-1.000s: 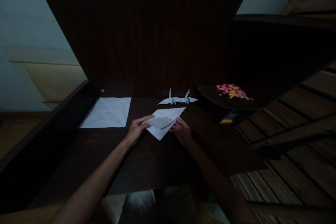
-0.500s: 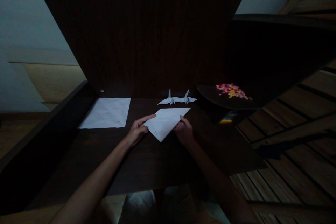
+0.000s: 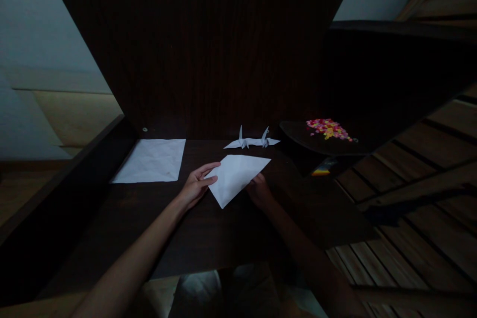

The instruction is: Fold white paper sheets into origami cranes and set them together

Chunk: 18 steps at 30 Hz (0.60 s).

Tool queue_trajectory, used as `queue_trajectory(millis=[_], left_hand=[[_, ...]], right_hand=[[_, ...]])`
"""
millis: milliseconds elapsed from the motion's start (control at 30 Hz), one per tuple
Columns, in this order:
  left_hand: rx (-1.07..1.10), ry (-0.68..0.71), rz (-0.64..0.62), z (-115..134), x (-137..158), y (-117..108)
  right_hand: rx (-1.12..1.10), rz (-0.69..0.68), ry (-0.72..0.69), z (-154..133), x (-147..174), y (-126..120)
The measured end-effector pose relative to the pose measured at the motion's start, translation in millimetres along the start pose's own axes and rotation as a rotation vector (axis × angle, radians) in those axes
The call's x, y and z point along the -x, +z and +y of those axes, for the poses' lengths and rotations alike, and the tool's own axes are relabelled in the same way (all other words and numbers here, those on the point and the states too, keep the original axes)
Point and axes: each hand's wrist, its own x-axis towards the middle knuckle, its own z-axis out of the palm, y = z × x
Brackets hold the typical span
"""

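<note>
A white sheet of folded paper [image 3: 238, 174], kite-shaped with one corner pointing down toward me, is held up over the dark desk. My left hand [image 3: 196, 186] pinches its left edge, thumb on top and the other fingers along or under it. At the lower right edge, my right hand [image 3: 260, 190] grips the same paper, with its fingertips partly hidden behind it. Just beyond the paper, two white origami cranes [image 3: 244, 143] [image 3: 265, 142] stand side by side against the back panel, wings touching or overlapping.
To the left lies a flat, creased white paper sheet [image 3: 152, 161]. A heap of small pink, red and yellow pieces [image 3: 330, 129] rests on a rounded dark shelf [image 3: 298, 136] at right. The desk has a raised left side panel [image 3: 67, 198] and a tall back panel [image 3: 208, 49].
The folded paper has tilted and turned slightly, its lower corner shifting down and left. My left thumb now lies over its face, while my right thumb has slipped off the front toward the edge.
</note>
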Motion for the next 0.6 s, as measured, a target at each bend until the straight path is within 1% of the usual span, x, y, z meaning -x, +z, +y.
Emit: queue_trajectory(millis=[100, 267, 367, 467, 533, 600], left_hand=[[-0.02, 0.025, 0.014, 0.8, 0.7, 0.4], [-0.05, 0.059, 0.081, 2.2, 0.4, -0.1], [-0.072, 0.073, 0.072, 1.2, -0.2, -0.9], [-0.072, 0.065, 0.057, -0.3, -1.2, -0.9], [-0.061, 0.049, 0.048, -0.9, -1.5, -0.1], [-0.051, 0.029, 0.039, -0.4, -1.3, 1.6]], right_hand=[[-0.022, 0.097, 0.018, -0.7, 2.1, 3.4], [0.133, 0.175, -0.118, 2.8, 1.2, -0.1], [0.133, 0.135, -0.1, 4.9, -0.5, -2.6], [0.11, 0.048, -0.053, 4.4, 0.7, -1.0], [0.121, 0.008, -0.059, 3.6, 2.8, 1.4], [0.142, 0.005, -0.085, 3.5, 5.1, 3.6]])
